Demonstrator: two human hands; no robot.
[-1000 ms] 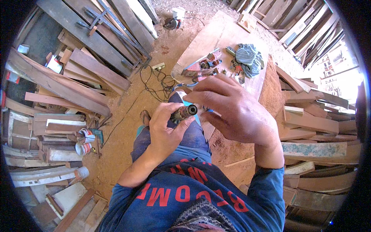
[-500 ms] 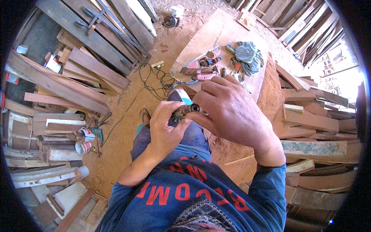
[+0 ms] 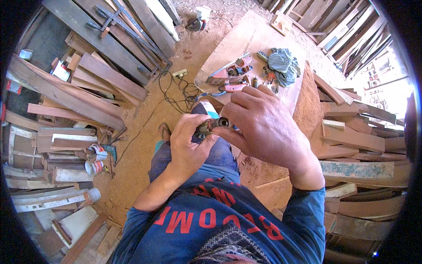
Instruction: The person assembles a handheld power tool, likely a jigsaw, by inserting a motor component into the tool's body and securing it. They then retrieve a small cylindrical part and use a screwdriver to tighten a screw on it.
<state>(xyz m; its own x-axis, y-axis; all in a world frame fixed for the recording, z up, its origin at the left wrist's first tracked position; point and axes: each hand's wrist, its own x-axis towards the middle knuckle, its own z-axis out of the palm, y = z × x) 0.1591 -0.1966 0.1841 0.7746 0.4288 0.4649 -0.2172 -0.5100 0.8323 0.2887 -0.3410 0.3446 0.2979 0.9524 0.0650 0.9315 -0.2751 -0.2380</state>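
Note:
Between my two hands, above my lap, is a small motor armature [image 3: 207, 128], dark and ribbed, with a round ring-like end pointing to the right. My left hand [image 3: 190, 138] grips its body, thumb below and fingers above. My right hand [image 3: 263, 125] is closed at the ring end, with the thumb and bent fingertips pinching around it. The right fingers hide part of that end. Beyond my hands, parts of a taken-apart red power tool [image 3: 231, 87] lie on a wooden board [image 3: 237, 39], beside a crumpled blue-grey cloth [image 3: 283, 66].
A black cable [image 3: 176, 94] coils on the dusty floor near a power strip [image 3: 180, 73]. Timber planks [image 3: 103, 75] are stacked on the left, with more wood [image 3: 356, 134] on the right. White buckets [image 3: 94, 167] and a teal drill [image 3: 110, 152] stand at the left.
The armature has turned and tilted slightly between my fingers, so its ring end sits a little higher and farther right. Both hands keep nearly the same place.

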